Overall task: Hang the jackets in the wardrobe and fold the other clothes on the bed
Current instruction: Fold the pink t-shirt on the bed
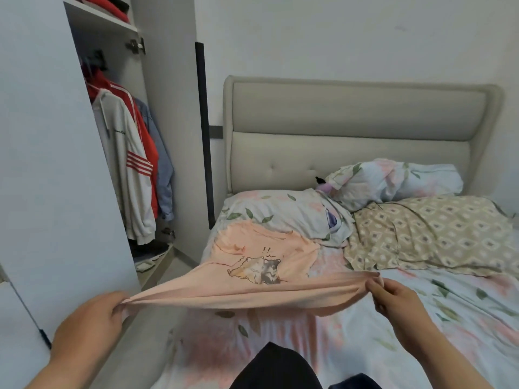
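A peach T-shirt (261, 265) with a cartoon animal print lies spread over the left part of the bed (351, 332), its near hem lifted and pulled taut. My left hand (92, 318) grips the hem's left corner, out past the bed's edge. My right hand (393, 296) pinches the right corner above the floral sheet. In the open wardrobe (56, 164) on the left hang a white jacket with red stripes (129, 169), a red jacket (148, 153) and a blue denim one (164, 175).
A dark garment (278, 369) lies at the bed's near edge. Floral pillows (393, 181) and a beige patterned pillow (435, 234) sit below the padded headboard (351, 122). Folded clothes rest on the wardrobe's top shelf (112, 12). A narrow floor gap separates wardrobe and bed.
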